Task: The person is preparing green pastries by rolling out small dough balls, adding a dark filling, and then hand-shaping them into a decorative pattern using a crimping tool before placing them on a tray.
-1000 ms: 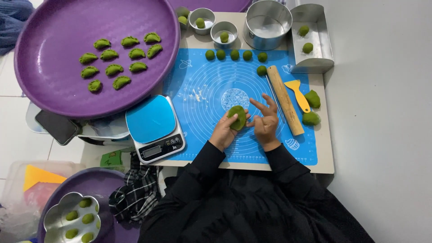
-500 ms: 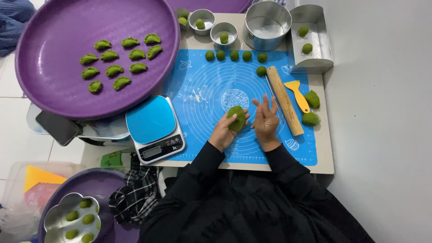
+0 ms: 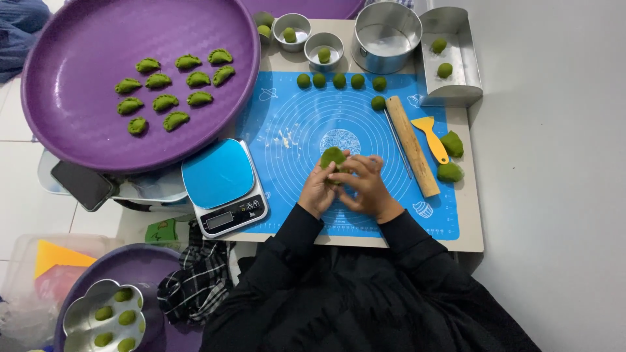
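Observation:
A flat green dough round [image 3: 332,156] sits in my left hand [image 3: 319,189], held above the blue silicone mat [image 3: 293,124]. My right hand [image 3: 365,186] has closed in against it, fingers pinching the same piece from the right. Both hands meet over the mat's printed circles. Several green dough balls [image 3: 339,81] line the mat's far edge. Folded green dumplings [image 3: 173,85] lie in rows on the big purple tray [image 3: 78,143] at the left.
A blue-topped kitchen scale [image 3: 222,186] stands left of my hands. A wooden rolling pin [image 3: 412,145], a yellow scraper [image 3: 430,135] and two dough lumps [image 3: 451,156] lie to the right. Small metal bowls [image 3: 324,47], a round tin [image 3: 386,36] and a metal scoop tray [image 3: 450,58] line the back.
My right hand, fingers spread beside the dough a second ago, has moved left and closed onto the green piece in my left hand.

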